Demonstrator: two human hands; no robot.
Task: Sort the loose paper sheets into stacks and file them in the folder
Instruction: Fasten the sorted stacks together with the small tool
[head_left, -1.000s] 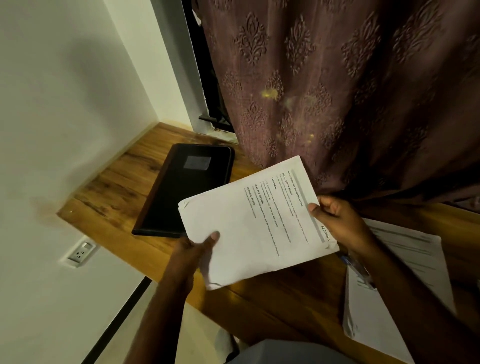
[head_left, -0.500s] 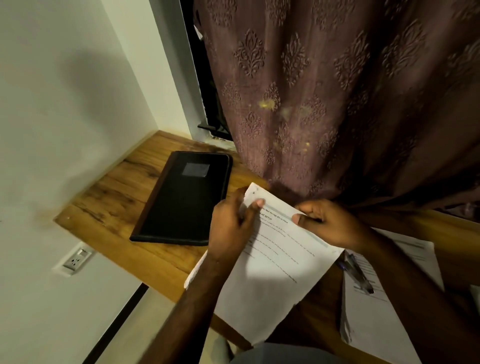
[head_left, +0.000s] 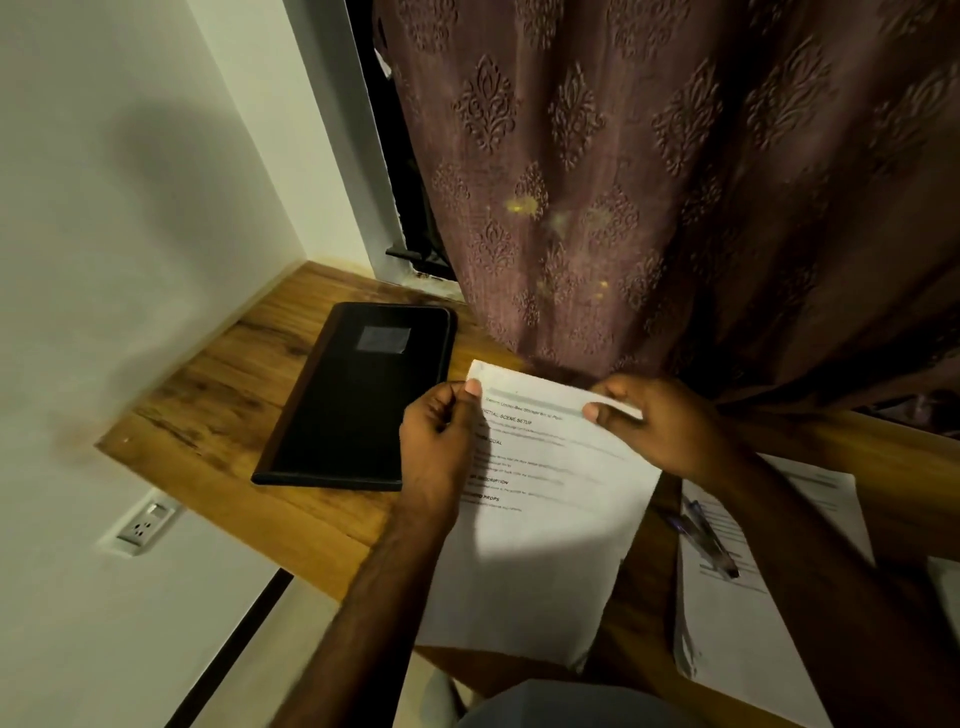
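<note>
Head view shows a bundle of printed sheets (head_left: 540, 509) held over the wooden desk (head_left: 218, 415), its near end hanging past the desk's front edge toward the person. The left hand (head_left: 441, 441) pinches the bundle's far left corner, thumb on top; the right hand (head_left: 660, 421) pinches the far right part of the same top edge, thumb likewise on the printed face. Both hands are closed on the paper, neither free.

These sheets look light and limp: held only at the top edge, the lower half would droop and the leaves could fan or slide against each other. A grip at two corners, as here, or along one long side with fingers underneath, seems the safest way to keep them squared. The corners look prone to creasing.

Left of the bundle lies the closed black folder (head_left: 358, 400), flat on the desk and just beside the left hand. Right of the bundle, another stack of paper (head_left: 737, 623) rests on the desk with a pen (head_left: 709, 535) lying on it. Beyond the bundle hangs a patterned curtain (head_left: 675, 182).
</note>
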